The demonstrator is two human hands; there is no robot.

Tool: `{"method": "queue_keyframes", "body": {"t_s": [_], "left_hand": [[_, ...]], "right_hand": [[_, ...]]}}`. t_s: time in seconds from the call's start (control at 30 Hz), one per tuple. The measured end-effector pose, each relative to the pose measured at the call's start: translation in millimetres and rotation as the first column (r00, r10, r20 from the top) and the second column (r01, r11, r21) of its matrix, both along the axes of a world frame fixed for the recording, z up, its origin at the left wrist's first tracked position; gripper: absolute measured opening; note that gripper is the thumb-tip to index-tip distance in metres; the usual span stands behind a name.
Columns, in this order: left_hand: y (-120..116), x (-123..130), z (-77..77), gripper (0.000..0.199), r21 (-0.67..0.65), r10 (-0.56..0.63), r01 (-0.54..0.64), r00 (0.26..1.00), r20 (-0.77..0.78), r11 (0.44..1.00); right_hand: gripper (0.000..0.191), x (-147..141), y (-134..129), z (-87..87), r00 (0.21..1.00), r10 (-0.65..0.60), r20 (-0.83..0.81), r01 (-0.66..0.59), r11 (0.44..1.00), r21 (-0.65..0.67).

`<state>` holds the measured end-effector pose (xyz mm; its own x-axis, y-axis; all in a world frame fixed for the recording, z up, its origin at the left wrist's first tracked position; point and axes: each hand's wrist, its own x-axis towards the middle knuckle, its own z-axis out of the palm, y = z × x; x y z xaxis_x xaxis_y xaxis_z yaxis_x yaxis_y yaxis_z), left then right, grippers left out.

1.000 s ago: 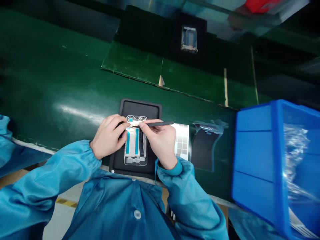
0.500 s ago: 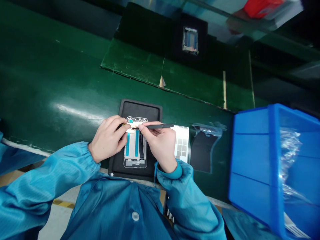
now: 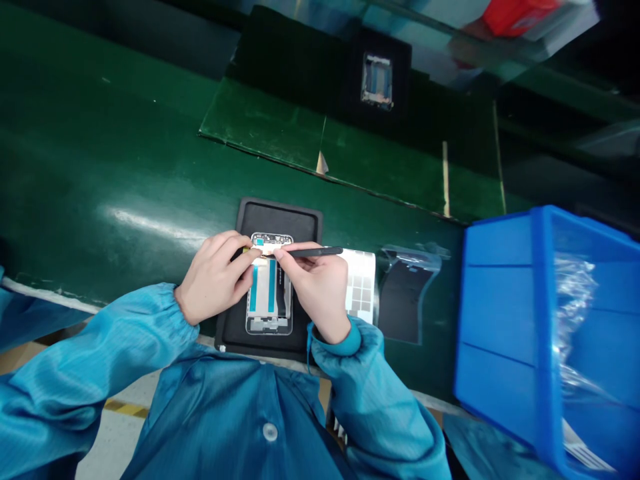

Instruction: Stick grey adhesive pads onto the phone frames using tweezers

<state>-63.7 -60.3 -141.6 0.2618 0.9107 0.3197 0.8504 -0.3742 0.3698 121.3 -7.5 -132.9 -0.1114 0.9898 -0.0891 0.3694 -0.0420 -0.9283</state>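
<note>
An opened phone (image 3: 262,287) lies on a black tray (image 3: 280,217), its inner frame showing two blue strips and a dark flex cable. My left hand (image 3: 215,273) is closed at the phone's upper left edge, with its fingertips on the frame near a small yellowish piece. From the other side, my right hand (image 3: 320,287) pinches black tweezers (image 3: 315,252) like a pen. Their tip reaches the pale part below the top of the phone, close to my left fingertips. What lies right under the fingertips is hidden.
Right of the tray lie a white sheet with grey squares (image 3: 363,283) and a dark panel in a clear bag (image 3: 403,300). A blue bin (image 3: 500,320) with clear plastic stands at the right. Another opened phone (image 3: 377,81) sits on the raised green board (image 3: 270,127).
The whole view has shifted slightly. Both hands and the tweezers stay at the same spot on the phone, with hardly any visible movement.
</note>
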Motion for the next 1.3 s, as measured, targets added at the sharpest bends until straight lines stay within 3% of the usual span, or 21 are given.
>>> {"method": "queue_keyframes", "body": {"t_s": [0.3, 0.57, 0.63, 0.7, 0.77, 0.9, 1.0, 1.07, 1.17, 1.23, 1.3], "left_hand": [[-2, -1, 6.7, 0.033, 0.014, -0.069, 0.075, 0.969, -0.237, 0.997], [-2, 5, 21.3, 0.034, -0.008, -0.127, 0.138, 0.890, -0.438, 0.990], [-4, 3, 22.8, 0.034, 0.015, -0.034, 0.042, 0.925, -0.379, 0.999], [-9, -1, 23.6, 0.038, 0.012, 0.168, -0.173, 0.935, -0.312, 0.985], [-16, -1, 24.5, 0.036, -0.076, 0.312, -0.355, 0.890, -0.332, 0.932], [-24, 8, 28.7, 0.032, -0.337, 0.246, -0.438, 0.840, -0.484, 0.833], [-18, 1, 32.5, 0.035, -0.390, 0.259, -0.525, 0.788, -0.559, 0.756], [-10, -22, 35.2, 0.036, -0.385, 0.290, -0.599, 0.735, -0.614, 0.702], [3, -81, 43.7, 0.038, -0.353, 0.324, -0.714, 0.625, -0.710, 0.605], [13, -121, 54.5, 0.038, -0.292, 0.358, -0.797, 0.521, -0.775, 0.529], [26, -146, 68.0, 0.038, -0.162, 0.426, -0.869, 0.381, -0.820, 0.467]], "right_hand": [[0.018, 3, -2, 1.9, 1.000, 0.010, -0.012, -0.010, 1.000, 0.016], [0.011, 34, -30, 26.2, 0.977, -0.209, -0.029, 0.211, 0.970, 0.124], [0.010, 45, -45, 27.5, 0.963, -0.260, -0.067, 0.266, 0.958, 0.105], [0.010, 55, -60, 26.1, 0.952, -0.294, -0.083, 0.299, 0.952, 0.059], [0.009, 63, -75, 23.0, 0.951, -0.296, -0.084, 0.298, 0.955, 0.000], [0.009, 69, -91, 13.9, 0.960, -0.248, -0.132, 0.242, 0.969, -0.057], [0.009, 71, -92, 7.2, 0.955, -0.233, -0.182, 0.229, 0.972, -0.047], [0.008, 75, -89, 4.4, 0.952, -0.230, -0.202, 0.232, 0.973, -0.018], [0.008, 88, -87, 2.8, 0.945, -0.249, -0.213, 0.264, 0.963, 0.045], [0.008, 102, -87, 1.0, 0.937, -0.287, -0.200, 0.308, 0.947, 0.085], [0.009, 119, -89, -3.2, 0.921, -0.346, -0.179, 0.371, 0.920, 0.129]]}}
